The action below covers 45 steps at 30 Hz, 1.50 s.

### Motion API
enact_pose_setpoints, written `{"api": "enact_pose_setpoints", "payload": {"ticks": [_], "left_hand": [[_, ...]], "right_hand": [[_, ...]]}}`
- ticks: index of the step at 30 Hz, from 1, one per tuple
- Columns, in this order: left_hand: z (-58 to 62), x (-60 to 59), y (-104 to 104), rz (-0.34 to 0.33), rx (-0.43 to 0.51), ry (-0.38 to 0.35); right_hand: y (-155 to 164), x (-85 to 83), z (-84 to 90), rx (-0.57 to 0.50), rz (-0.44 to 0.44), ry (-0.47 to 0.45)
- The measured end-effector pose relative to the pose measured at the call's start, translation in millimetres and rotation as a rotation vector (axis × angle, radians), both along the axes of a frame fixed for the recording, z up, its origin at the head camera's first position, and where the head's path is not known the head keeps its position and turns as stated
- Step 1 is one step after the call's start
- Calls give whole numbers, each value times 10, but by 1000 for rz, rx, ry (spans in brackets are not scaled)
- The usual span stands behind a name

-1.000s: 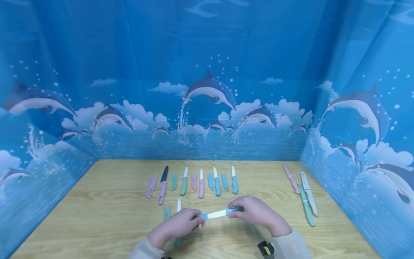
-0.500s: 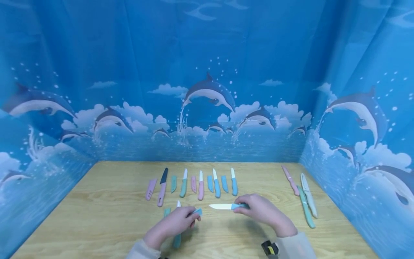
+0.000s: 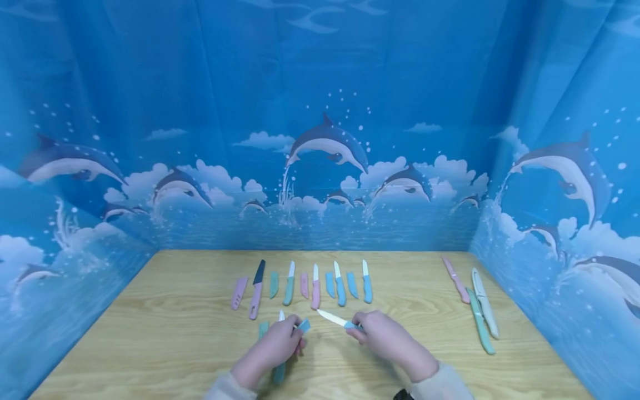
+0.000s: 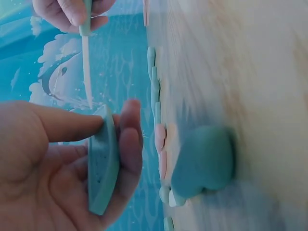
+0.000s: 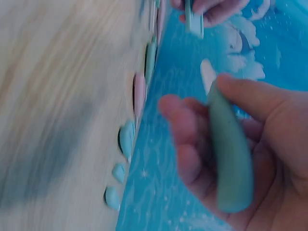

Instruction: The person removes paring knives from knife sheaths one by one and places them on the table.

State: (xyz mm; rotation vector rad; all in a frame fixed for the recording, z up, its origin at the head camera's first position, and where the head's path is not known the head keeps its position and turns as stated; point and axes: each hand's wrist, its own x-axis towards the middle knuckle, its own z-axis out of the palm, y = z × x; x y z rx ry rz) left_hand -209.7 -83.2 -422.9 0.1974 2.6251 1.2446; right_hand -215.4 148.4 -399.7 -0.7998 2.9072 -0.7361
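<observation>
Pinched a light-blue plastic blade sheath between thumb and curled fingers of the left hand, above the near edge of the wooden table, about mid-width. Gripped a small knife with white blade and light-blue handle in the right hand, fingers wrapped round the handle, blade bare and aimed at the left hand, tip clear of the sheath. Judged the step as the uncovering of this knife, with the sheath fully off. Judged the next move to call for a firm hold on the handle, the edge kept off the left fingers, and a free spot for each piece beside the teal knife and teal sheath under the left hand. Noted a row of bared knives and loose sheaths toward the far edge, and three long, seemingly covered knives near the right edge.
</observation>
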Motion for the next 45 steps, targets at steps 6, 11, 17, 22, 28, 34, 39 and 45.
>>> {"api": "enact_pose_setpoints", "payload": {"ticks": [6, 11, 17, 22, 28, 34, 39, 45], "left_hand": [[59, -23, 48, 88, -84, 22], [42, -12, 56, 113, -147, 32], [27, -23, 81, 146, -193, 12], [18, -39, 95, 154, -209, 31], [30, -119, 92, 179, -231, 7], [17, -176, 138, 185, -308, -46], [20, -201, 201, 205, -375, -91], [13, -240, 263, 198, -407, -147]], "right_hand": [[-154, 86, 4, -11, -62, -122], [-267, 139, -64, -72, -80, -213], [-341, 159, -72, -83, -114, -242], [-358, 164, -57, -42, -117, -234], [-414, 118, -75, 62, -150, -144], [-543, 102, -128, 135, -176, -103], [-646, 83, -200, 215, -206, -99], [-742, 30, -265, 227, -235, -203]]}}
